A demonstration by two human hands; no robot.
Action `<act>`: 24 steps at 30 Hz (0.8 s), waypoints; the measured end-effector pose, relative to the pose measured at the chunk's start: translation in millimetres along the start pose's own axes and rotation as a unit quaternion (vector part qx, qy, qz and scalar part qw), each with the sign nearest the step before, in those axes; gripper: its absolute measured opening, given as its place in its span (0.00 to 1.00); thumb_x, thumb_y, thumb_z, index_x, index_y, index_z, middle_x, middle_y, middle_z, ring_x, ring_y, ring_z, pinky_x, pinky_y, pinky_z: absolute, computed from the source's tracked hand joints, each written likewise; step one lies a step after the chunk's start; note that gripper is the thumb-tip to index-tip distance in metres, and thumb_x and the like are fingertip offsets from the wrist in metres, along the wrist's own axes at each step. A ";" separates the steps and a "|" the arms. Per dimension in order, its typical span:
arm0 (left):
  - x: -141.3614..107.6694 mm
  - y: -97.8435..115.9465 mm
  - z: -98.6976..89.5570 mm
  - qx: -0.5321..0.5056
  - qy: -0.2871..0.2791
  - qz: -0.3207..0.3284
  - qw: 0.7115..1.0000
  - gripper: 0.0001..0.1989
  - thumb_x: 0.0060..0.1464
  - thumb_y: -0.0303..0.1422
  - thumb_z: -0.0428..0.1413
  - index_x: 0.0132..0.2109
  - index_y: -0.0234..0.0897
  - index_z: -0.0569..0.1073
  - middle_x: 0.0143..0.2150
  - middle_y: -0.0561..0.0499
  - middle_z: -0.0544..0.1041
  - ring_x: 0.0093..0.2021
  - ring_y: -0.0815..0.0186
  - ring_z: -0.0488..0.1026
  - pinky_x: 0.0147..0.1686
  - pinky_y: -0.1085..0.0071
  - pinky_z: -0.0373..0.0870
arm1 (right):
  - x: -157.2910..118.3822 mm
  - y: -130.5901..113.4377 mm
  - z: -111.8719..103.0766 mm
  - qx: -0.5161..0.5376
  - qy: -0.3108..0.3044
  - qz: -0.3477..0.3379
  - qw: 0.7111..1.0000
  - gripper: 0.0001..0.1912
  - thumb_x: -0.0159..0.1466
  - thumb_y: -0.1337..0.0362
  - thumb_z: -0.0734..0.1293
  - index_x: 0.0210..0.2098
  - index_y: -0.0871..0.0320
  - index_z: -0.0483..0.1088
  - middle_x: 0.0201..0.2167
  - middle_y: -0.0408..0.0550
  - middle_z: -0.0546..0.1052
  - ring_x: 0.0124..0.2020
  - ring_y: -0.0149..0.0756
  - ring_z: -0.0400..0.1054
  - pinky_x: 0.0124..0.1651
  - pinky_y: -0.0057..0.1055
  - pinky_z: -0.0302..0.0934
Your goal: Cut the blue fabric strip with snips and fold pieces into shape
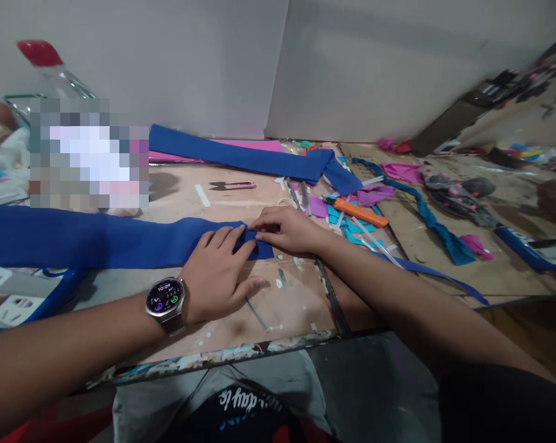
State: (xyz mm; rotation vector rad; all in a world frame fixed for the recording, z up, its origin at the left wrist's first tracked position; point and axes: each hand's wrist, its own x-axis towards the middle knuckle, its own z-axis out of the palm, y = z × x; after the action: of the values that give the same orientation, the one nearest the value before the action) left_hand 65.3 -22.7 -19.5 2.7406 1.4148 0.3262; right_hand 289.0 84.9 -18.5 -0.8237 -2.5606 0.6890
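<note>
A long blue fabric strip runs in from the left edge and ends near the middle of the table. My left hand, with a watch on its wrist, lies on the strip near that end, fingers stretched out and palm down. Curled together, the fingers of my right hand pinch the strip's end just beyond my left fingertips; the fabric between them is partly hidden. A second blue fabric strip lies behind, folded over at its right end.
Thread snips lie behind my hands. To the right are an orange utility knife, fabric scraps and a teal strip. A power strip sits at left. A red-capped bottle stands by the wall.
</note>
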 end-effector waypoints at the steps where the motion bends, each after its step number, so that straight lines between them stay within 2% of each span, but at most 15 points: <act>1: 0.0 0.1 -0.1 0.000 0.001 0.001 1.000 0.38 0.66 0.59 0.42 0.66 0.35 0.69 0.71 0.32 0.65 0.68 0.38 0.62 0.62 0.40 0.63 | 0.0 -0.2 0.2 -0.001 0.002 0.002 1.000 0.11 0.68 0.64 0.70 0.49 0.57 0.81 0.38 0.49 0.81 0.38 0.36 0.74 0.43 0.32 0.65; 11: -0.1 -1.7 0.5 -0.005 0.012 0.004 1.000 0.34 0.66 0.58 0.45 0.64 0.40 0.71 0.71 0.36 0.65 0.68 0.40 0.62 0.61 0.40 0.64 | 0.6 -1.4 1.5 -0.004 0.009 0.006 1.000 0.11 0.67 0.65 0.71 0.48 0.57 0.81 0.38 0.50 0.81 0.38 0.37 0.74 0.43 0.32 0.64; 24: 0.3 -0.8 -0.1 0.002 0.006 0.005 1.000 0.35 0.66 0.58 0.44 0.65 0.39 0.70 0.71 0.35 0.66 0.69 0.39 0.62 0.62 0.41 0.62 | 1.2 -0.4 0.2 -0.012 -0.003 -0.001 1.000 0.12 0.67 0.64 0.70 0.49 0.57 0.81 0.36 0.49 0.80 0.36 0.35 0.73 0.43 0.32 0.63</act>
State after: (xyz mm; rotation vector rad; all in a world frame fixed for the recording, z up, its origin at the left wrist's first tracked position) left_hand 64.8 -22.1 -19.5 2.7539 1.4075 0.3426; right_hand 287.8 85.3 -18.1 -0.8273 -2.5806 0.6620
